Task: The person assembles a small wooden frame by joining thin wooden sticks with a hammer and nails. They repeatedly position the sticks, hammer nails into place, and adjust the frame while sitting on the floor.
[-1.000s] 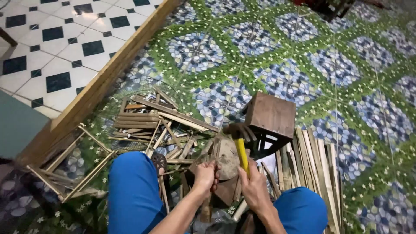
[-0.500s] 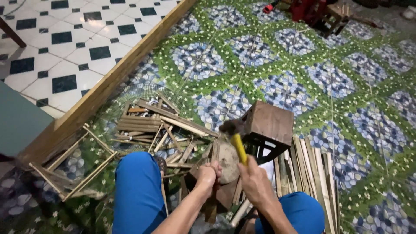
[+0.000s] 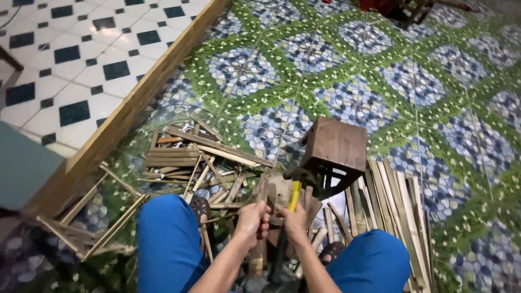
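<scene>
A small brown wooden stool (image 3: pixel 335 146) stands on patterned floor mat (image 3: pixel 434 108), beside what seems a wire basket (image 3: pixel 163 125).

Yellow-handled hammer (image 3: pixel 293 196), blue trousers (image 3: pixel 168 244) (floor (image 3: pixel 434 108) green, blue-patterned).

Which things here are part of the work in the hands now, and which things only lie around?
In use:
left hand
wood strip
right hand
hammer
wood block

Lying about:
stool
slat pile
slats by the right knee
frames
plank
</scene>
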